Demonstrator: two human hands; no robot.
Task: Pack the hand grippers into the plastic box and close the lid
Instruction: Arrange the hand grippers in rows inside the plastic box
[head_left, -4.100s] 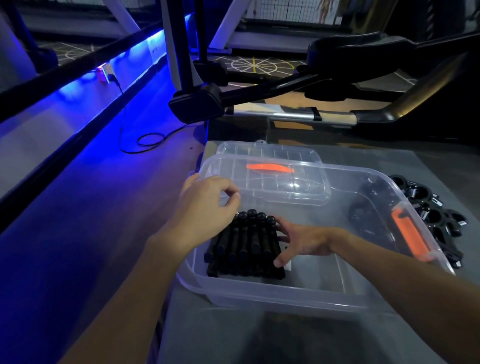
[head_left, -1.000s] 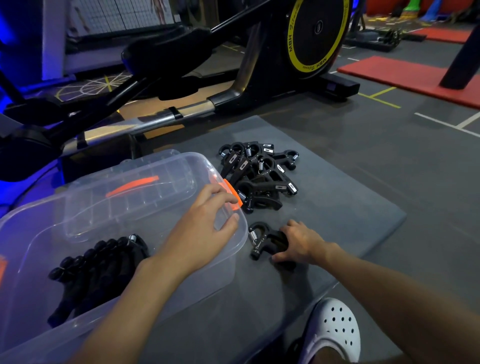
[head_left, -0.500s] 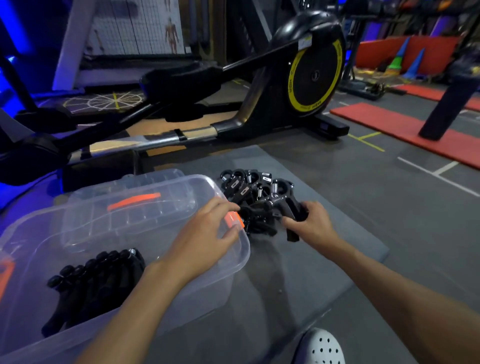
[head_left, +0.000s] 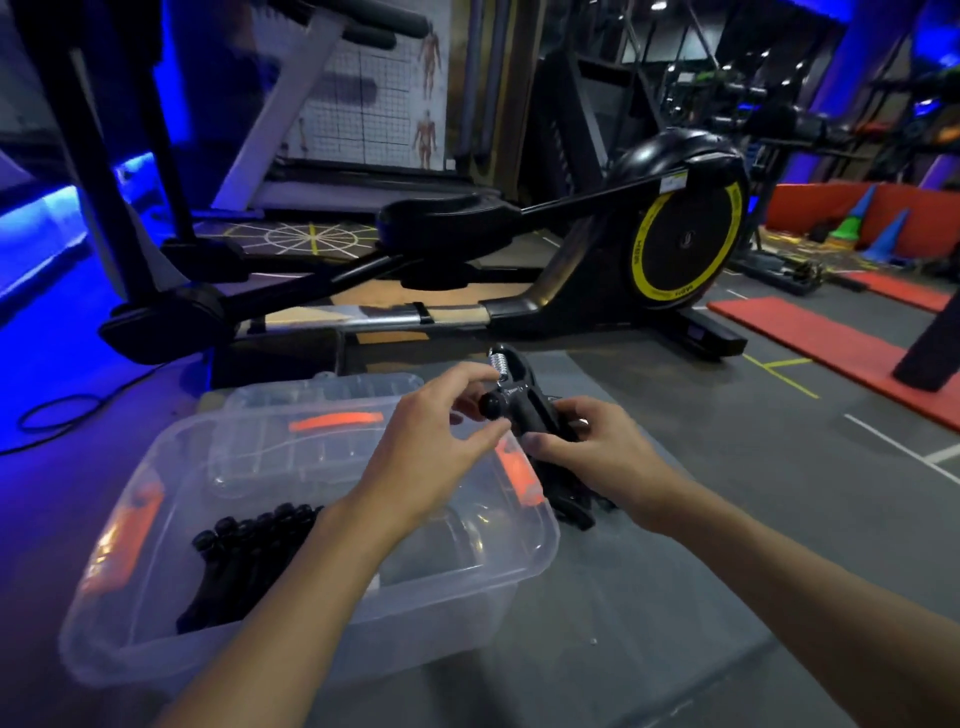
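A clear plastic box (head_left: 457, 582) with orange latches stands on a grey mat, with its clear lid (head_left: 322, 415) leaning at its far side. Several black hand grippers (head_left: 244, 561) lie packed in the box's left part. My right hand (head_left: 592, 441) holds a black hand gripper (head_left: 519, 395) with a steel spring above the box's right rim. My left hand (head_left: 436, 441) pinches the knob on that gripper's side. A few more black grippers (head_left: 571, 504) lie on the mat under my right hand, mostly hidden.
An elliptical trainer (head_left: 675, 244) with a yellow-ringed wheel stands just behind the mat (head_left: 649, 597). Red floor mats (head_left: 831, 338) lie at the right. A black cable (head_left: 57, 410) lies on the blue-lit floor at the left.
My right hand has lifted a gripper from the pile on the mat up over the box's rim. My left hand has left the box's edge and taken hold of the gripper's knob.
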